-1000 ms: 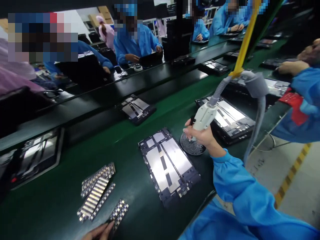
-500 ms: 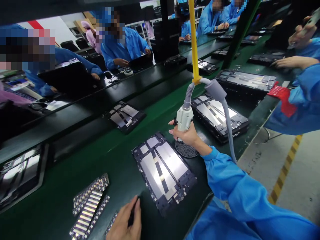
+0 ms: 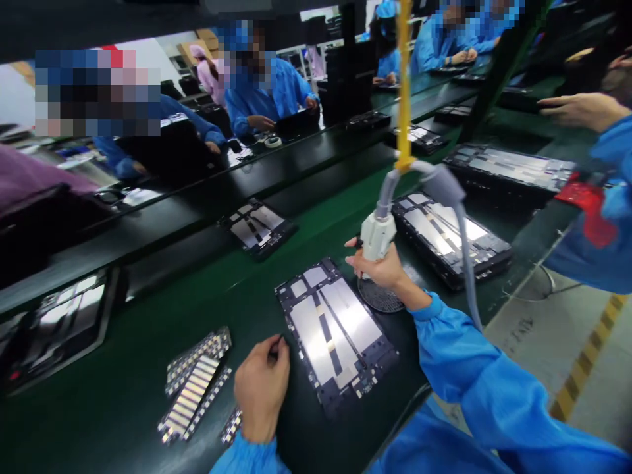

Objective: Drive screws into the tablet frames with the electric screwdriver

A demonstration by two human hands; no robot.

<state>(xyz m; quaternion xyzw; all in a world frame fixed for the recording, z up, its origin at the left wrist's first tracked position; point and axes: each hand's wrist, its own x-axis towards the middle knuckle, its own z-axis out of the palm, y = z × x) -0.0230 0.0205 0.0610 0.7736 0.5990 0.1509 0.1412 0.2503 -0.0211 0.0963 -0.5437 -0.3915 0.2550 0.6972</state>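
My right hand (image 3: 382, 266) is wrapped round the pale body of an electric screwdriver (image 3: 378, 236), which hangs from a yellow strap and a grey cable; its tip is hidden. Partly under that hand lies a round dark disc with a fine grid (image 3: 382, 297). An opened tablet (image 3: 340, 329), its silvery inside facing up, rests in front of me. Just left of its edge is my left hand (image 3: 261, 382), thumb and forefinger closed on a small dark piece (image 3: 275, 349). Strips of small circuit parts (image 3: 195, 388) lie in a pile to its left.
Stacked open tablets (image 3: 454, 237) stand right of the screwdriver. Another tablet (image 3: 259, 227) lies farther back, and one (image 3: 64, 329) at the left. Co-workers in blue sit across the line; a co-worker's hand (image 3: 587, 110) reaches in at the right. The grey cable (image 3: 467, 263) droops beside my right arm.
My left hand has risen from the bottom edge toward the tablet's left side, its fingertips drawn together. The right hand still holds the screwdriver above the disc. The whole view has shifted slightly.
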